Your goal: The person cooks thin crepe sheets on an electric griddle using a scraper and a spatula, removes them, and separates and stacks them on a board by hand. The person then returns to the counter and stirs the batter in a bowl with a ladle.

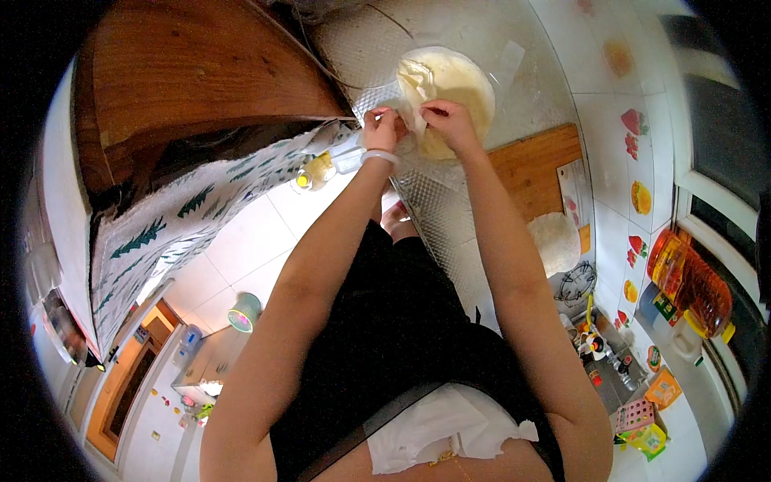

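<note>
From where I stood, the pale, flat round [466, 80] lay on the bench [534, 104], above a wooden board [522, 178]. The right hand [456, 128] had its fingers pinched on the round's near-left edge. The left hand [382, 131] curled just beside it; whether its fingers gripped anything, I couldn't tell.

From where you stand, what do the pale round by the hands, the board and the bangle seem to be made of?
Pale round: probably soft dough, matte; one side shows creased folds. Board: likely wood, smooth, going by its orange-brown colour. Bangle: pale and smooth, with a slight sheen; stone, glass or plastic, I can't tell which.
</note>
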The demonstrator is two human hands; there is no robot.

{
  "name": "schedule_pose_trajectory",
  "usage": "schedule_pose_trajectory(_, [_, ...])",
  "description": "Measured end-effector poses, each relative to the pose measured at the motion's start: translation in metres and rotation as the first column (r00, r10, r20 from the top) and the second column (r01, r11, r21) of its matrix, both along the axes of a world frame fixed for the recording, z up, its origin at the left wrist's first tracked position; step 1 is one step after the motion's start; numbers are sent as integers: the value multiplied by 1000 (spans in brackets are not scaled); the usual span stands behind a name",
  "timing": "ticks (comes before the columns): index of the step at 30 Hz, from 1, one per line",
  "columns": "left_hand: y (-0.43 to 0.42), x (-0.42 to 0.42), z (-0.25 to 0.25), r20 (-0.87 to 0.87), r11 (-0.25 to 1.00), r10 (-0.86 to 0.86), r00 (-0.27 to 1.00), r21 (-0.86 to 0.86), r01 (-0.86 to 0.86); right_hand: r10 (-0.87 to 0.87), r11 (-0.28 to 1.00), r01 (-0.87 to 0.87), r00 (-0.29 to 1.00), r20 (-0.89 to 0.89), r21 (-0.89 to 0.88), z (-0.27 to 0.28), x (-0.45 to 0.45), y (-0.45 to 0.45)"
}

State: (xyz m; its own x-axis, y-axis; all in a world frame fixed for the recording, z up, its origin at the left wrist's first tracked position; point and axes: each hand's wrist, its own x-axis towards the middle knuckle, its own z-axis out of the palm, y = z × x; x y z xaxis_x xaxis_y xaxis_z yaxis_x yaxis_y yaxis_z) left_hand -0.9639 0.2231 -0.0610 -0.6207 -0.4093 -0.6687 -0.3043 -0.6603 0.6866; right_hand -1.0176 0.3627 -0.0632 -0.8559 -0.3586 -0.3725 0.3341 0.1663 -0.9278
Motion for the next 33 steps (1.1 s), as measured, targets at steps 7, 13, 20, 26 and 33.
schedule_pose_trajectory(7, [-1, 0, -48, 22, 967, -191, 981, -169, 192, 11, 1000, -12, 999, -38, -24, 9, 6, 0])
schedule_pose_trajectory(13, [-18, 4, -29, 125, 967, -146, 981, -193, 169, -55, 998, 48, 988, -147, -49, 9, -7, 15])
schedule_pose_trajectory(20, [-30, 15, -43, 174, 967, -132, 976, -194, 165, -304, 947, 316, 938, -163, 50, -1, -22, 38])
schedule_pose_trajectory(26, [-29, 17, -32, 179, 950, -145, 973, -250, 187, -410, 906, 402, 911, 43, 137, -28, -23, 50])
schedule_pose_trajectory(33, [-25, 17, -22, 187, 776, -345, 920, -494, 392, -235, 916, 242, 970, -62, 319, -27, -23, 36])
